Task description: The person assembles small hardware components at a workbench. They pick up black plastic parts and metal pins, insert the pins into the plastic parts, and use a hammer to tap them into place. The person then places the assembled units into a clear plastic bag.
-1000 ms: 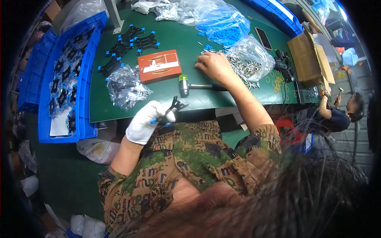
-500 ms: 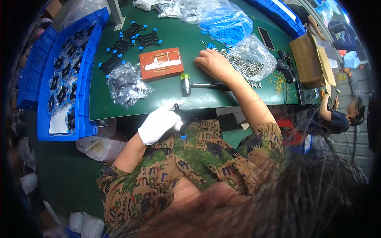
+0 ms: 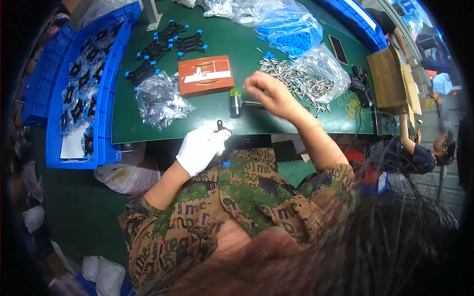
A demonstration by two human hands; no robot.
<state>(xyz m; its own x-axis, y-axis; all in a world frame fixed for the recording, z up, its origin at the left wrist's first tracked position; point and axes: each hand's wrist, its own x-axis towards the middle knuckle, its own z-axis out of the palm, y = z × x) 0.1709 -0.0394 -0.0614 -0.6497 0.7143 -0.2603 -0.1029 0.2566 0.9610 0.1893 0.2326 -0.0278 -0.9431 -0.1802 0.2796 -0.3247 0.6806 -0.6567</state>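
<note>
My left hand (image 3: 201, 149), in a white glove, grips a black plastic bracket (image 3: 220, 124) at the table's near edge. One arm with a hole sticks up past the fingers, and a blue tip (image 3: 226, 164) shows below; the glove hides much of the rest. Bare and slightly blurred, my right hand (image 3: 270, 94) is over the table with its fingers pinched together; I cannot make out what is between them. Beneath it runs the handle of a mallet (image 3: 236, 104) with a yellow-green face. To its right lies a heap of small metal pins (image 3: 281, 71).
Left of the mallet stand an orange-brown box (image 3: 205, 85) and a clear bag (image 3: 160, 101). Black brackets with blue tips (image 3: 191, 43) lie behind; a blue crate (image 3: 106, 118) holds more. Blue pieces in a bag (image 3: 289, 32), a phone (image 3: 338, 50) and a carton (image 3: 392, 79) are farther right.
My right hand has lifted off the edge of the pin heap and moved nearer the mallet, its fingers now drawn together. My left hand keeps its hold on the bracket, with little shift.
</note>
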